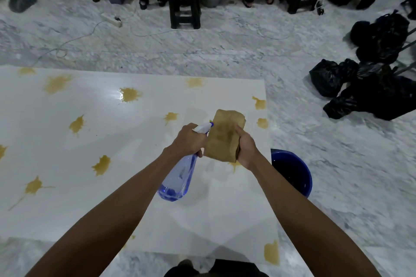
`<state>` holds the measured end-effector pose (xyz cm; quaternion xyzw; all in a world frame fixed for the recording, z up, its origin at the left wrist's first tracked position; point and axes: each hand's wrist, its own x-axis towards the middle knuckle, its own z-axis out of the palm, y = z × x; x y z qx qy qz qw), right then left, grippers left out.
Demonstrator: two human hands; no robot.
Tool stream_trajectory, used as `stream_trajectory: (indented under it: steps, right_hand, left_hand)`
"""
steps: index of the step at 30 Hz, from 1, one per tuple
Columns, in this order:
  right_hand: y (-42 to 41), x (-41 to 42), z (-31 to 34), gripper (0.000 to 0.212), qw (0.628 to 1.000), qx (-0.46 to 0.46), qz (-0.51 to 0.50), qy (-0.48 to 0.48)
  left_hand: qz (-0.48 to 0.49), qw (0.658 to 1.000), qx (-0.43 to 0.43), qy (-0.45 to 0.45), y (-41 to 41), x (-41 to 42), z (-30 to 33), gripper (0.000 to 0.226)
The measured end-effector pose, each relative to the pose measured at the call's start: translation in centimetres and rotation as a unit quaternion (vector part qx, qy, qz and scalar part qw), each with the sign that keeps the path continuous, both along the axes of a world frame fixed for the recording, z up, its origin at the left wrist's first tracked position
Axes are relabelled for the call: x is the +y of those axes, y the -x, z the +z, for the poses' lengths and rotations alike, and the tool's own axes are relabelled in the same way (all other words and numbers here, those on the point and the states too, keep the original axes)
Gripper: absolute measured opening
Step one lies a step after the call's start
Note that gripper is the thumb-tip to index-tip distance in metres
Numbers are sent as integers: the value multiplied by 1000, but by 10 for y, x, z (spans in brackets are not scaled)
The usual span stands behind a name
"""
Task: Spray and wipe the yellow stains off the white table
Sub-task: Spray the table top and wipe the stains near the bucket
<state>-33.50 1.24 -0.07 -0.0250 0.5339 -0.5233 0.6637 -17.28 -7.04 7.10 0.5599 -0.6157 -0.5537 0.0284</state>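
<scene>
The left hand (190, 140) grips the spray bottle (177, 177) and the right hand (246, 146) grips the brown cloth (226, 136). The nozzle points at the cloth — spray could miss the yellow stains (102, 164).

both arms stretched fwd, left hand (190, 139) fisted in a grip, right hand (246, 146) clamped, hands nearly touching

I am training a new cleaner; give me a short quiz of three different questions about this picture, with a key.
1. True or false: the left hand holds the spray bottle.
2. What does the right hand hold?
3. The blue bucket stands: A) on the white table; B) on the floor right of it; C) on the stool.

Key: 1 true; 2 the folded brown cloth; 3 B.
</scene>
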Motion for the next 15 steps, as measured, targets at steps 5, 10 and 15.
stream_trajectory:
  steps: [5,10,15]
  right_hand:
    - [14,-10,-5,38,947,269,169,-43]
    - [61,-107,-27,44,689,666,282,49]
    - [81,-176,-102,55,504,714,485,-17]
  left_hand:
    - [70,997,14,-7,1,-14,-15,33]
    - [135,988,73,8,3,-37,-23,31]
    - [143,985,85,38,6,-48,-36,25]
